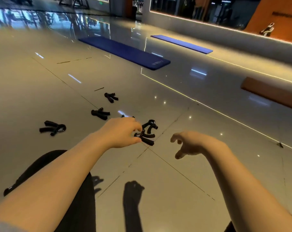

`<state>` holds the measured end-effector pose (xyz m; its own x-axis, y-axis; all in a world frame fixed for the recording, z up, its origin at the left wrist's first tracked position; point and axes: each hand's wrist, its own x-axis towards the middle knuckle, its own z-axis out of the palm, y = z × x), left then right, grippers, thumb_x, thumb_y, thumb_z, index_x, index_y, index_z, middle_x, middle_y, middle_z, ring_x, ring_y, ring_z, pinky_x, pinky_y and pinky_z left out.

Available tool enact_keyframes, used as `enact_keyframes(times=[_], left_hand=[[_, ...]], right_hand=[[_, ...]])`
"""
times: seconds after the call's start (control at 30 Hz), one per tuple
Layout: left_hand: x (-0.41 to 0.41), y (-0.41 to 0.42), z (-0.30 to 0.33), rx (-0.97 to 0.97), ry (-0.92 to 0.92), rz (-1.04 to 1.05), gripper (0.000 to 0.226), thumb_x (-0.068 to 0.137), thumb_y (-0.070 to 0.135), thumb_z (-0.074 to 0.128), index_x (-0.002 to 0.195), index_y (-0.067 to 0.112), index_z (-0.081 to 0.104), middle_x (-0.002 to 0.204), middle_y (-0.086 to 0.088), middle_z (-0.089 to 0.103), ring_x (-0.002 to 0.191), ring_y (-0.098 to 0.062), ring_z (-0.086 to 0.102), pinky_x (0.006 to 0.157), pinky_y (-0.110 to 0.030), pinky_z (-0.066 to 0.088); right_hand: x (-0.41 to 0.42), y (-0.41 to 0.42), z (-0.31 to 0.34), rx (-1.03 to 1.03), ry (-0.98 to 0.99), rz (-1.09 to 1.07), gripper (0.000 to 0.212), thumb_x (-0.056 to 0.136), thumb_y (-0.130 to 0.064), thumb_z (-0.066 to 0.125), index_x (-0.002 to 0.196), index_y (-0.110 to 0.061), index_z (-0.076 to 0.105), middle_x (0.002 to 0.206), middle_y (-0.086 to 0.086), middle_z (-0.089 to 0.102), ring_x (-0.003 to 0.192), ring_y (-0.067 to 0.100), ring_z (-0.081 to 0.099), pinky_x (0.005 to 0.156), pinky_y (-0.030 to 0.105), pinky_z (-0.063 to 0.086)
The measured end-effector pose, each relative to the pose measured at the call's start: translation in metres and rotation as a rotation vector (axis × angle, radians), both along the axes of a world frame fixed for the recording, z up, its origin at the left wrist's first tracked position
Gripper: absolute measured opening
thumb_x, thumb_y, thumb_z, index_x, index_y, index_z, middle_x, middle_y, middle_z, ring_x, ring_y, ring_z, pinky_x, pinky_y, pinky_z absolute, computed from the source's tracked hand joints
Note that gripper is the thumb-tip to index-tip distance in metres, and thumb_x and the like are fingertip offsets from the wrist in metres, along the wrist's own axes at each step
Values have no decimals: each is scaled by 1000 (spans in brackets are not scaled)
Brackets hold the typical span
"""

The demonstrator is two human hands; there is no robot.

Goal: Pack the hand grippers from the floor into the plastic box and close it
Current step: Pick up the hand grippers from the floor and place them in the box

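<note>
Where mats [125,52] lie, glossy tiled floor [192,91]

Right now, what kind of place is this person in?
Probably a gym or fitness studio. Two blue exercise mats lie on the shiny tiled floor, several black hand grippers are scattered across it, and what looks like workout equipment reflects in the floor at the back.

We see glossy beige tile floor [183,173]. Black hand grippers lie on it: one at left [52,128], two at centre [100,113] [111,97], one right of centre [150,127]. Farther up: two blue mats [125,51] [182,43]. Orange pad [270,92] at right edge.
</note>
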<state>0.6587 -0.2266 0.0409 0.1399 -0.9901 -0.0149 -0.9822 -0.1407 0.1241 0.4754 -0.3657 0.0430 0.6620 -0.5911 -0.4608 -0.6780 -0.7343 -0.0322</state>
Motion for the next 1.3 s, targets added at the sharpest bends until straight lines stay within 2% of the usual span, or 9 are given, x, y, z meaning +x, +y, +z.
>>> enact_keyframes(times=[0.17,0.3,0.4,0.5,0.73,0.87,1.0,1.17,1.3], left_hand=[[75,-15,-1,-41,64,74,36,91,43,51,123,26,54,115,6,58,96,-8,54,80,-27,48],[80,-62,-9,-36,71,-10,36,91,39,54,124,23,54,114,3,59,90,-10,52,77,-27,46],[64,-108,-27,52,58,-114,39,90,41,54,125,26,53,114,3,59,97,-12,56,76,-28,48],[65,-145,-49,166,6,-153,41,90,44,55,127,28,50,118,4,57,101,-14,55,72,-25,43],[88,-206,-101,381,-22,-126,48,89,43,56,133,26,45,127,1,52,110,-16,51,83,-31,46],[102,-229,-136,488,-43,-114,52,90,42,56,136,24,42,127,-1,47,108,-16,47,72,-24,33],[109,-239,-185,509,80,-2,53,86,45,59,133,24,46,126,-2,50,108,-17,48,87,-30,43],[106,-251,-234,572,166,125,57,87,44,59,138,27,39,135,6,42,119,-13,44,93,-26,40],[102,-278,-260,533,151,146,66,87,48,56,143,28,29,147,6,31,131,-16,36,101,-33,39]], right_hand=[[66,-6,17,-44,-160,139,57,83,-27,69,134,-24,43,136,-1,48,119,17,48,97,31,42],[47,-25,-7,-171,-225,171,49,86,-31,64,131,-25,46,136,-6,46,117,13,49,91,23,42],[20,-53,-52,-113,-238,80,49,85,-34,65,130,-26,47,136,-8,44,119,12,46,96,22,40],[21,-100,-92,-30,-205,-57,54,83,-34,68,131,-25,47,136,-3,45,118,17,48,95,27,43],[20,-163,-191,196,-137,-338,61,83,-30,66,137,-21,39,136,5,42,119,24,47,91,30,41],[24,-178,-239,273,-19,-343,58,85,-30,61,137,-18,38,134,8,42,118,27,47,90,32,43],[58,-198,-267,351,-35,-266,54,85,-28,59,134,-18,40,131,8,43,117,28,46,90,34,44],[93,-246,-293,397,-109,-238,42,94,-33,44,134,-18,43,128,9,43,118,28,45,94,35,41],[101,-280,-322,356,9,-146,50,89,-17,50,137,-19,36,131,8,39,119,29,41,90,36,42]])
